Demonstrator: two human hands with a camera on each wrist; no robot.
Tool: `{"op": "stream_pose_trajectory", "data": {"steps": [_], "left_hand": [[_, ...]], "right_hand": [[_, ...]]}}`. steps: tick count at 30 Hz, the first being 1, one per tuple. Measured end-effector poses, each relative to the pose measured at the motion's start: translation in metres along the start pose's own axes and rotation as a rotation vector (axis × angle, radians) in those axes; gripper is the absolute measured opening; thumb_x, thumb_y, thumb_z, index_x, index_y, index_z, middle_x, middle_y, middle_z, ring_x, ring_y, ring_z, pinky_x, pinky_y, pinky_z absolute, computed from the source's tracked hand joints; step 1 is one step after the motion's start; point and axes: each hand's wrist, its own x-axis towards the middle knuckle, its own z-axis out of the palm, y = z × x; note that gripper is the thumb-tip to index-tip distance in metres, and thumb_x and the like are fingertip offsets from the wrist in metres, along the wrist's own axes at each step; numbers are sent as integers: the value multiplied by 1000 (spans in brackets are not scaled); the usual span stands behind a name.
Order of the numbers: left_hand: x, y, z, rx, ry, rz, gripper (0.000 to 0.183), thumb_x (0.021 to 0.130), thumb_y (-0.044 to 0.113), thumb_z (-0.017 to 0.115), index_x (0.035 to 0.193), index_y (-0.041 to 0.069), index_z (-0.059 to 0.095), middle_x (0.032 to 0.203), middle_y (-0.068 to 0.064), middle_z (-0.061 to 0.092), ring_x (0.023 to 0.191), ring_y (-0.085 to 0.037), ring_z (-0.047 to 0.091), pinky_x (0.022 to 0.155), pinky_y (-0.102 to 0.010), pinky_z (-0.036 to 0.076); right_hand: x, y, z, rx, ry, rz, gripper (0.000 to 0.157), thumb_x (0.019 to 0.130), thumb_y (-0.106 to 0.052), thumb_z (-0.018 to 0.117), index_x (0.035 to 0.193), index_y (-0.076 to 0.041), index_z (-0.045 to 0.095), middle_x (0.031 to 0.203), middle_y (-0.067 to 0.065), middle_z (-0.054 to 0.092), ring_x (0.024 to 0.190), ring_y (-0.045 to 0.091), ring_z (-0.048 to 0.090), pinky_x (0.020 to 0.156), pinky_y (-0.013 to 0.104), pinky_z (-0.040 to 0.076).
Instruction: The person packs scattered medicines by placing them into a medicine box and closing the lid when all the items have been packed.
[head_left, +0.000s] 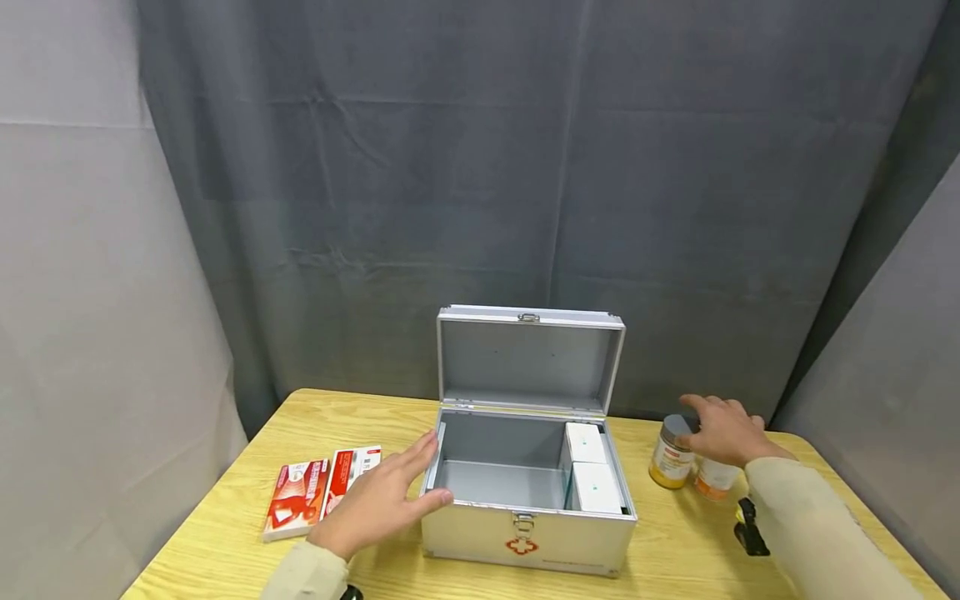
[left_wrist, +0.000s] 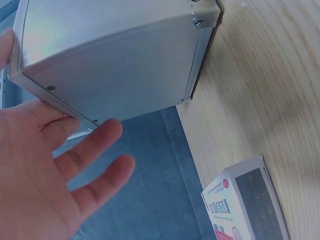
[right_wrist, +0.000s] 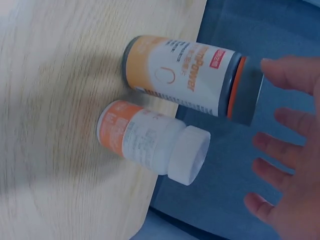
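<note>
My left hand (head_left: 378,502) rests against the left rim of an open silver first-aid case (head_left: 468,533), fingers extended and thumb toward the front edge. In the left wrist view the fingers lie along the top edge of the case's side wall. At the right, my right hand (head_left: 726,431) hovers with spread fingers over two pill bottles. One is a larger bottle with a dark grey cap (right_wrist: 182,75); beside it stands a smaller white-capped bottle (right_wrist: 150,140). The thumb tip is right at the dark cap's edge, and nothing is gripped.
Inside the case, two white boxes (head_left: 596,487) stand along the right wall; its lid (head_left: 531,358) is raised at the back. Two red-and-white medicine boxes (head_left: 296,497) lie left of the case on the wooden table (head_left: 225,508). A grey curtain (head_left: 480,167) hangs behind.
</note>
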Motion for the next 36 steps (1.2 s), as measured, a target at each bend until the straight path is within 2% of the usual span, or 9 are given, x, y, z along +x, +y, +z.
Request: {"op": "stream_pose_trajectory", "data": {"steps": [6, 11, 20, 26, 36], "left_hand": [[-1, 0, 1, -15, -17, 15, 82, 91, 67, 53, 154, 16, 36, 164, 2, 30, 142, -39, 44, 109, -60, 42], [0, 1, 0, -16, -3, 27, 83, 91, 68, 51, 154, 15, 37, 164, 3, 30, 142, -37, 45, 108, -60, 43], [1, 0, -4, -6, 2, 24, 83, 91, 68, 51, 154, 16, 37, 164, 3, 29, 141, -37, 46, 107, -59, 44], [0, 2, -2, -9, -5, 34, 83, 92, 69, 50, 154, 16, 36, 164, 3, 29, 140, -37, 47, 107, -60, 44], [1, 0, -4, -3, 0, 13, 82, 92, 67, 52, 155, 17, 36, 165, 4, 29, 141, -37, 45, 108, -60, 43]], "right_hand": [[4, 3, 10, 3, -54, 21, 72, 84, -36, 71, 142, 0, 47, 135, 36, 52, 120, 58, 39, 81, 67, 35], [6, 3, 16, -15, -32, -3, 68, 83, -33, 75, 140, -3, 52, 128, 32, 60, 119, 56, 43, 74, 57, 37], [9, 4, 11, 5, -42, 14, 70, 82, -39, 77, 138, -3, 54, 126, 32, 61, 114, 52, 47, 75, 58, 36], [4, 9, 18, 12, -40, 17, 73, 82, -44, 77, 138, -3, 53, 125, 33, 61, 114, 53, 47, 74, 57, 36], [9, 7, 17, 41, -9, -6, 72, 83, -39, 77, 138, -1, 53, 126, 34, 60, 112, 53, 49, 73, 56, 36]]}}
